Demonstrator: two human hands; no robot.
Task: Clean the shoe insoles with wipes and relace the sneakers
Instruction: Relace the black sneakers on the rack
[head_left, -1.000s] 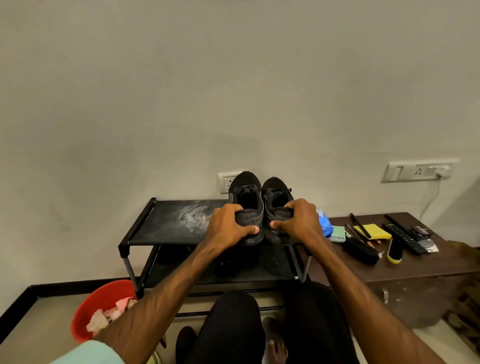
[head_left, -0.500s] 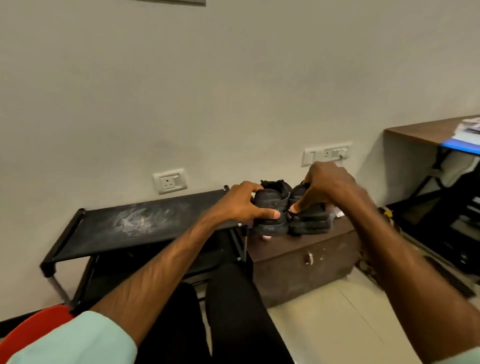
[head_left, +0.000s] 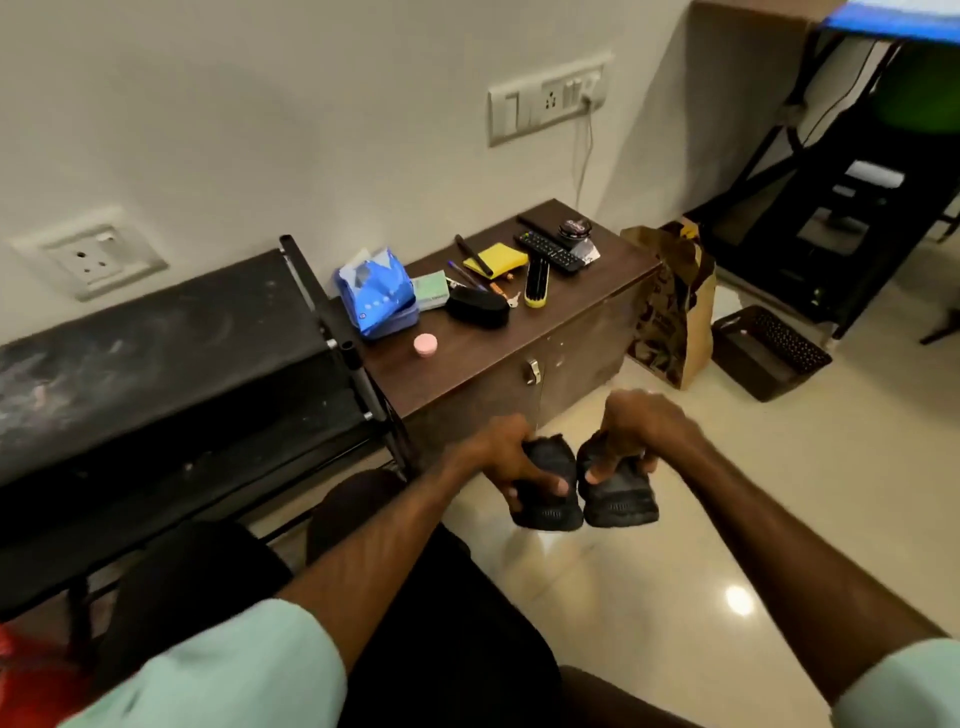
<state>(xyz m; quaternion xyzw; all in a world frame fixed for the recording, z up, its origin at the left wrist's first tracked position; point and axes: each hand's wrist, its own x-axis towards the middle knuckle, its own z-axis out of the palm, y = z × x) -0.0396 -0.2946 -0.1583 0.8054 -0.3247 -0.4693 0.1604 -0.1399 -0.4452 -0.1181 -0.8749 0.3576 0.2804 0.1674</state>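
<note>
Two black knit-mesh sneakers with ribbed rubber heels hang side by side, heels toward the camera and almost touching, above the glossy cream tiled floor (head_left: 675, 571) in front of the dark brown wooden cabinet (head_left: 571, 332). The left hand (head_left: 511, 457) grips the left black sneaker (head_left: 550, 506) with its thumb laid across the soft heel fabric and its fingers curled round the outer side. The right hand (head_left: 639, 421) grips the right black sneaker (head_left: 621, 501) with its fingers hooked over the collar, while a crinkled blue plastic wipes pack (head_left: 376, 293) lies at the cabinet top's left edge.
</note>
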